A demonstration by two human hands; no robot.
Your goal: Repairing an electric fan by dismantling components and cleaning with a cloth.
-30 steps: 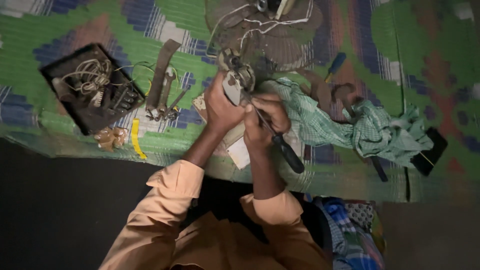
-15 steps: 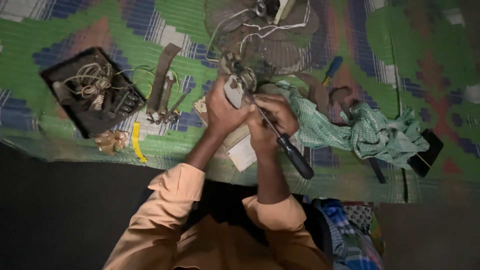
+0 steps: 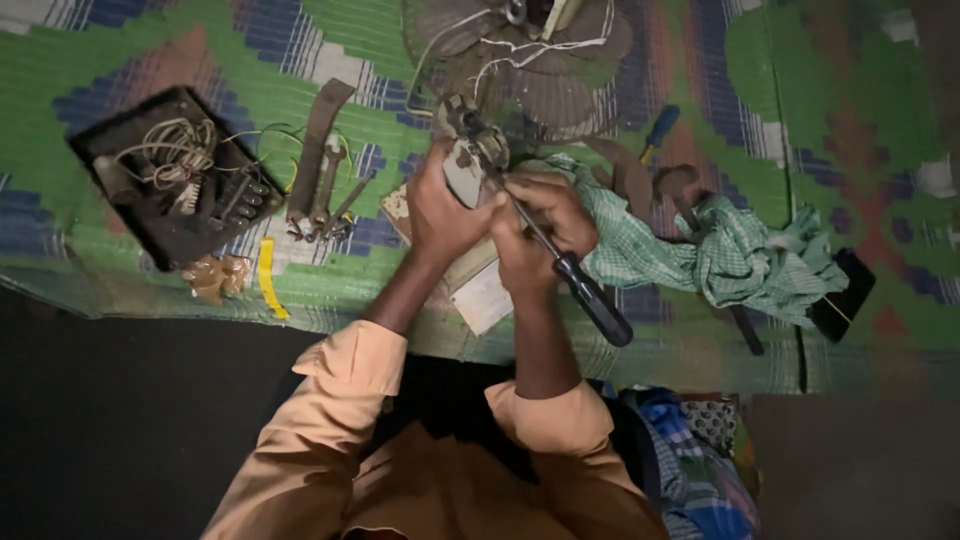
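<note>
My left hand grips a small grey metal part with wires, held over the green patterned mat. My right hand holds a black-handled screwdriver; its shaft runs up-left and its tip touches the metal part. The handle sticks out toward the lower right, past my wrist. Both hands are close together in the middle of the view. My peach-coloured sleeves fill the lower centre.
A black tray with wires lies at left. Wrenches and a yellow strip lie beside it. A fan guard sits at top. A green checked cloth, a blue-handled screwdriver and a black phone lie right.
The hands and the metal part have stayed almost in place. The screwdriver handle has shifted slightly lower and to the right.
</note>
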